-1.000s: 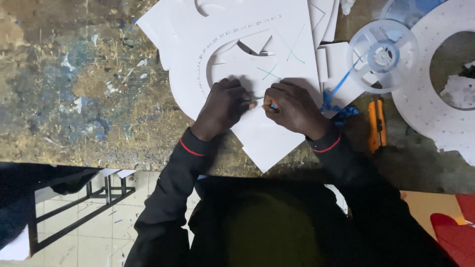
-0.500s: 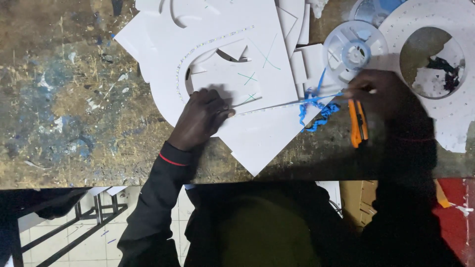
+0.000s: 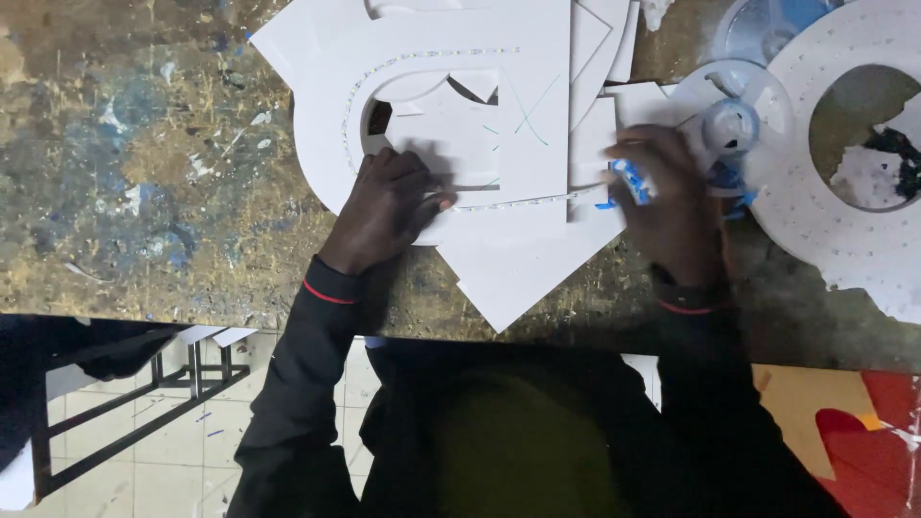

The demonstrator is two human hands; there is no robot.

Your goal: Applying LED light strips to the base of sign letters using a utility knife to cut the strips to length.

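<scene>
White board (image 3: pixel 499 144); blue strip (image 3: pixel 628 180); paint-mottled brown table (image 3: pixel 144 173).

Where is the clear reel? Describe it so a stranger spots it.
Find the big white dotted ring at the far right. Against its left edge, by the right hand, lies the clear reel. Unlike the flat white boards, it is see-through with a raised hub.

left hand (image 3: pixel 389 206) flat (right hand (image 3: pixel 672 206) curled)
</scene>
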